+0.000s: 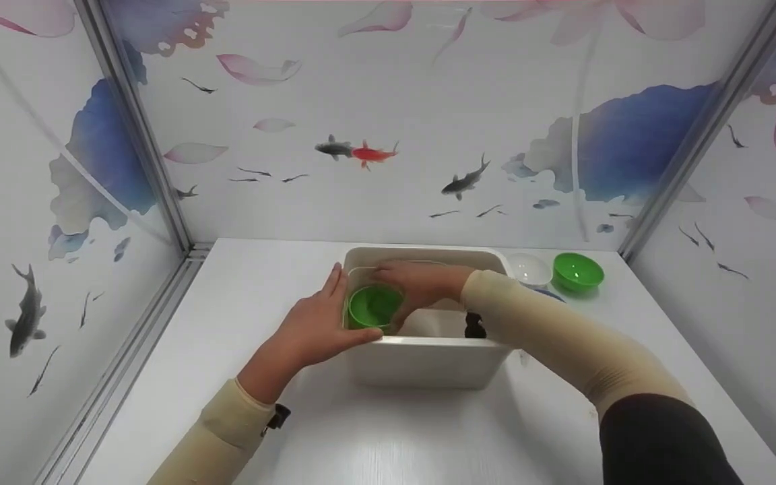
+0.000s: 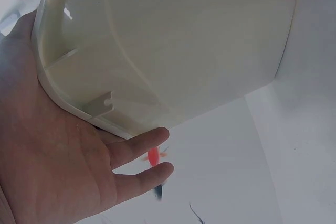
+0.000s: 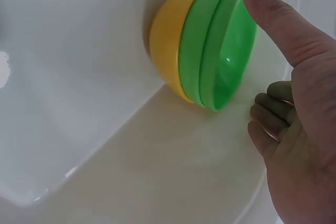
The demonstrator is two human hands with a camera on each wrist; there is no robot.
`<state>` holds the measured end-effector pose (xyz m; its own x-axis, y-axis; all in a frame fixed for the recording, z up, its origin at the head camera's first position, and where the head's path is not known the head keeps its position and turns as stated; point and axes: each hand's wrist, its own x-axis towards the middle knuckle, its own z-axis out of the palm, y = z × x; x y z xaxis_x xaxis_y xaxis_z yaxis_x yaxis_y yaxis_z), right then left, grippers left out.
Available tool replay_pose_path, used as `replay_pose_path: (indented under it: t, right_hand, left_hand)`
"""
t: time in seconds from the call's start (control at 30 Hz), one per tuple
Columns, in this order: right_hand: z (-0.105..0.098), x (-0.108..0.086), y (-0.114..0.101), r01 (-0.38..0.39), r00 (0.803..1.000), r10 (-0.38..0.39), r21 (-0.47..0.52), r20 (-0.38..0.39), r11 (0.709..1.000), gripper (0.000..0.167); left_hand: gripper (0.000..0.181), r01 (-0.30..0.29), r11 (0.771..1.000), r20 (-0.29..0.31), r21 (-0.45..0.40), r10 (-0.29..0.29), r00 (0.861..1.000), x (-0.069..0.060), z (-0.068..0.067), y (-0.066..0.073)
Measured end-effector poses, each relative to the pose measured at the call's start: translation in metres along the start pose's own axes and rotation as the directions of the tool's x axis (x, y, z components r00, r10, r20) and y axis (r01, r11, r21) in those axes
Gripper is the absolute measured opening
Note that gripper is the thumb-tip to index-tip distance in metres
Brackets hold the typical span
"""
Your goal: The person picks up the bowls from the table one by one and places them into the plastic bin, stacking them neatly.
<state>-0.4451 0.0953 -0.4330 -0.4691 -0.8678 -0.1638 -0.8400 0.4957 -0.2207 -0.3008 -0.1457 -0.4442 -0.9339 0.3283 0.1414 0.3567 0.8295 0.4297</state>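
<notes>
A white plastic bin (image 1: 428, 364) stands on the table. My left hand (image 1: 314, 323) rests against its left corner, thumb along the near rim and fingers extended beside the outer wall; the left wrist view shows the palm (image 2: 58, 161) against the rim. Inside the bin is my right hand (image 1: 422, 286). Nested bowls lean on their side at the bin's inner wall: a yellow-orange bowl (image 3: 168, 40) outermost, with green bowls (image 3: 231, 51) inside it. The right thumb (image 3: 283, 22) lies at the green rim; the other fingers are loosely bent away from the bowls.
Right of the bin, a clear or white bowl (image 1: 529, 269) and another green bowl (image 1: 576, 273) sit on the table. A blue edge (image 1: 553, 294) shows partly behind the right sleeve. Printed panels (image 1: 388, 202) enclose the table at the back and sides.
</notes>
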Motion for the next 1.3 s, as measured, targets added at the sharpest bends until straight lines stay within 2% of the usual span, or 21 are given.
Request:
replay_pose_path:
  t: [0.2,0.37,0.5,0.63,0.7,0.8,0.9,0.97,1.1,1.23,1.3]
  right_hand:
    - [-0.023,-0.018,-0.001,-0.049,0.998,0.051,0.030,-0.041,0.998,0.105]
    - [-0.047,-0.040,-0.005,-0.029,0.990,0.042,0.097,-0.135,0.995,0.091]
    - [-0.064,-0.063,-0.006,0.012,0.972,0.019,0.129,-0.234,0.992,0.078]
    - [-0.071,-0.088,-0.004,0.039,0.941,0.014,0.148,-0.339,0.988,0.068]
    - [-0.069,-0.102,-0.003,0.059,0.920,0.013,0.169,-0.393,0.984,0.065]
    - [-0.060,-0.124,-0.003,0.114,0.878,-0.003,0.204,-0.479,0.972,0.059]
    - [-0.046,-0.145,0.000,0.176,0.818,-0.029,0.201,-0.574,0.964,0.053]
    - [-0.036,-0.159,0.002,0.190,0.773,-0.028,0.189,-0.634,0.963,0.051]
    - [-0.018,-0.186,0.004,0.173,0.691,0.029,0.203,-0.723,0.964,0.051]
    - [-0.001,-0.209,0.008,0.116,0.640,0.114,0.242,-0.760,0.963,0.050]
    - [0.007,-0.220,0.011,0.084,0.627,0.156,0.265,-0.763,0.961,0.047]
  left_hand:
    - [0.138,0.000,1.000,0.010,0.011,-0.001,1.000,0.001,-0.001,0.000]
    - [0.139,0.011,1.000,0.010,0.005,-0.011,1.000,0.003,0.000,-0.001]
    - [0.140,0.017,1.000,0.007,0.002,-0.017,1.000,0.004,0.000,-0.002]
    - [0.140,0.017,1.000,0.004,0.003,-0.017,1.000,0.004,0.000,-0.002]
    - [0.140,0.015,1.000,0.001,-0.001,-0.015,1.000,0.004,-0.001,-0.001]
    - [0.140,0.020,1.000,0.006,-0.005,-0.020,1.000,0.003,0.000,0.000]
    - [0.139,0.024,1.000,0.012,-0.003,-0.024,1.000,0.002,0.000,0.000]
    - [0.139,0.025,1.000,0.014,-0.006,-0.025,1.000,0.001,0.000,0.001]
    - [0.137,0.023,1.000,0.014,-0.007,-0.023,1.000,0.000,0.001,0.000]
    - [0.137,0.017,1.000,0.011,-0.008,-0.017,1.000,0.000,0.000,0.001]
    - [0.136,0.016,1.000,0.012,-0.010,-0.016,1.000,-0.001,-0.001,0.002]
